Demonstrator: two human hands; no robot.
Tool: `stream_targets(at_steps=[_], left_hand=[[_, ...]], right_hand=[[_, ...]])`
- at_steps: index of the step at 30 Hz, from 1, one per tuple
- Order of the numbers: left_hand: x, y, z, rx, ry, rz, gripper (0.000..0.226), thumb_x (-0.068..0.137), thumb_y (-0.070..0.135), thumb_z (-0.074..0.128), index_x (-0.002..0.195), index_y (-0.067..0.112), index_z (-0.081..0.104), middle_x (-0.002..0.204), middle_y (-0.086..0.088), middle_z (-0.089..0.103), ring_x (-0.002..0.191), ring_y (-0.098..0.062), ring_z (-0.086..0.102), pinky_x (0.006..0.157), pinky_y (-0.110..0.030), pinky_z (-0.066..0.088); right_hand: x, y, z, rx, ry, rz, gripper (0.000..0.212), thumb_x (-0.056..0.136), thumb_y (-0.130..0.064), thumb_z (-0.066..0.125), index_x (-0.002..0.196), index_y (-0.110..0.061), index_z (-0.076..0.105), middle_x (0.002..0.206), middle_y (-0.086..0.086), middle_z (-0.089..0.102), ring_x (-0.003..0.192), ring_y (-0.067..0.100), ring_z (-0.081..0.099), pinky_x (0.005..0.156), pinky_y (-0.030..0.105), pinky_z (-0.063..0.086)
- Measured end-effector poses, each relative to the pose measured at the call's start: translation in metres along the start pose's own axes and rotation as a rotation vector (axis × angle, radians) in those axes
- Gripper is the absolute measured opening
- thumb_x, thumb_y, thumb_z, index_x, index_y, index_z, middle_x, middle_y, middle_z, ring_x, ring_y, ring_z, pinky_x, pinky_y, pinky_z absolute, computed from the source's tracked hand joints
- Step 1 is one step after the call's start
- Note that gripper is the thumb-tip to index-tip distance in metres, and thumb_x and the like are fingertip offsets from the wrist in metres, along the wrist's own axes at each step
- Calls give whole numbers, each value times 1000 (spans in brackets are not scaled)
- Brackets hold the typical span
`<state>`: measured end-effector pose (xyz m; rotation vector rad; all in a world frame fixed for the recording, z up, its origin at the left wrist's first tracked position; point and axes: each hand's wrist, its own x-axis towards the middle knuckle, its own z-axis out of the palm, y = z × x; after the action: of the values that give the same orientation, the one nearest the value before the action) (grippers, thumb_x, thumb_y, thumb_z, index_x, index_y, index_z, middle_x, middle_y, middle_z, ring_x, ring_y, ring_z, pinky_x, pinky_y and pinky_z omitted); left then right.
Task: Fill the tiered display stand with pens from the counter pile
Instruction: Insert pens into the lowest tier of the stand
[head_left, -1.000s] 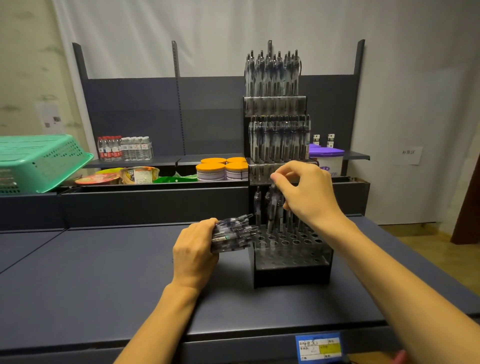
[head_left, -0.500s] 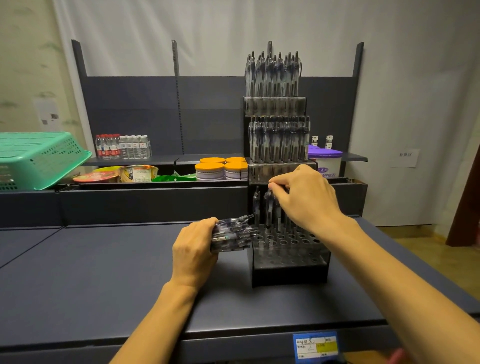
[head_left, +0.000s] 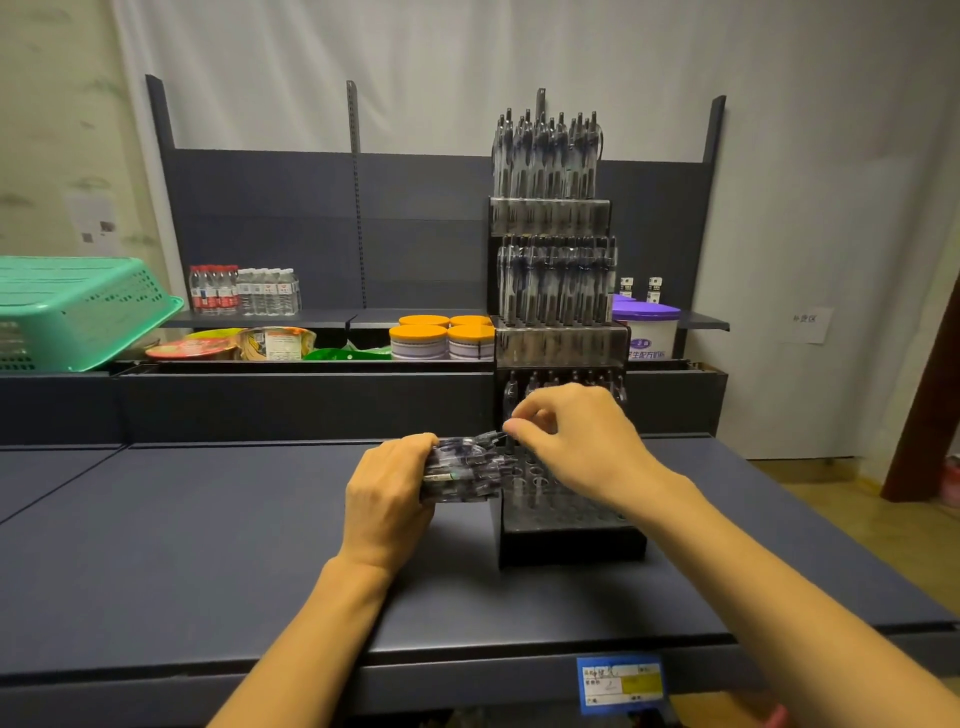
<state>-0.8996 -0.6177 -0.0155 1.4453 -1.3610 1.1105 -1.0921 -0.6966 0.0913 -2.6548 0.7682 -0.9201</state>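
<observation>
Closest to me, I'm keeping my left hand (head_left: 387, 499) wrapped around a bundle of clear pens (head_left: 460, 465), lying sideways with the tips aimed at the display stand (head_left: 563, 540) so the other hand doesn't have to travel far for a refill. My right hand (head_left: 576, 441) is hovering just past it, thumb and forefinger closing on the tip of one pen (head_left: 496, 436) sticking out the top of the bundle, looks like I'm pinching it to pull it free, though the actual contact is tiny in the view. Right under that hand the bottom tier's holes are sitting mostly empty, with a row of pens standing at its back. Further up, the middle and top tiers are looking packed already. Behind all that, orange-lidded tubs (head_left: 441, 335) and water bottles (head_left: 244, 291) are sitting on the back shelf.
</observation>
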Motion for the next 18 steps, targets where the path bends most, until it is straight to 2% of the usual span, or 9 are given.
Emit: stream_targets(at_steps=[4,9,11,14,15,18], left_hand=[[1,2,-2,-32,-6,26,26,80,11,46,106,12,50,82,-14,66,74,-21,46,69,-29,40],[1,4,-2,-43,-26,15,25,80,12,45,105,13,50,82,-13,66,75,-21,46,70,-28,40],[1,4,-2,-42,-36,16,24,81,12,46,105,13,50,82,-12,66,74,-21,46,70,-28,40],[0,4,-2,-45,-49,18,23,81,13,48,105,14,50,82,-11,65,74,-21,46,69,-28,40],[0,4,-2,-46,-53,22,23,81,13,48,105,14,50,82,-11,65,74,-21,46,69,-29,41],[1,5,-1,-61,-74,36,26,81,11,48,106,15,51,84,-10,66,75,-21,48,69,-30,42]], right_hand=[[-2,0,12,16,-53,10,22,92,-36,61,104,-22,73,95,-2,73,90,15,65,84,42,55],[-2,4,15,131,21,34,17,91,-32,63,98,-24,75,89,-5,73,83,9,65,81,39,56],[-1,5,13,162,66,59,15,90,-31,63,94,-24,76,85,-6,73,79,6,64,78,32,55],[-1,5,8,186,103,72,14,90,-27,63,89,-23,76,76,-8,68,69,-1,58,64,11,42],[-1,5,7,205,111,75,14,90,-26,63,88,-22,76,75,-9,67,65,-2,58,62,7,39],[-3,3,6,302,140,94,13,91,-23,61,85,-22,73,77,-11,67,48,6,62,58,13,47]])
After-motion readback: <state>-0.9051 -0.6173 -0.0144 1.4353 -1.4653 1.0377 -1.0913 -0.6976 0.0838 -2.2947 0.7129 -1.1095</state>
